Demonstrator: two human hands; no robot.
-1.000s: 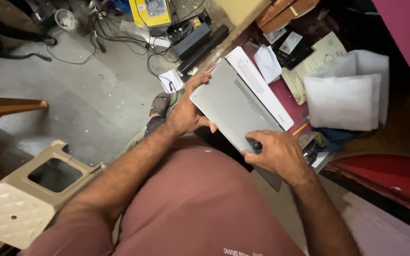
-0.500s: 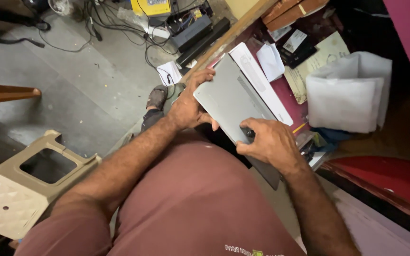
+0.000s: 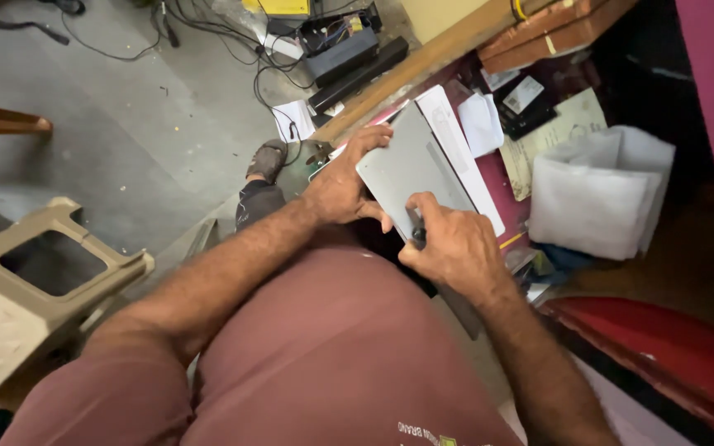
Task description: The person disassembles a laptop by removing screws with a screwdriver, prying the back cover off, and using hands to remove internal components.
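Left hand (image 3: 342,186) grips the grey laptop (image 3: 413,169) by its edge; right hand (image 3: 454,248) closes around a small dark tool (image 3: 417,239) on it; white papers (image 3: 479,122) and a foam sheet (image 3: 597,192) crowd the desk (image 3: 512,186) beyond.

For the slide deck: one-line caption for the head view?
Left hand steadies a grey flat panel while right hand presses its lower edge.

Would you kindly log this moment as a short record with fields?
Left hand: left hand holds the grey flat panel by its left edge.
Right hand: right hand presses a small dark tool, mostly hidden, against the panel's lower edge.
Beside panel: white strip, white foam sheets.
Floor: beige plastic stool, cables.
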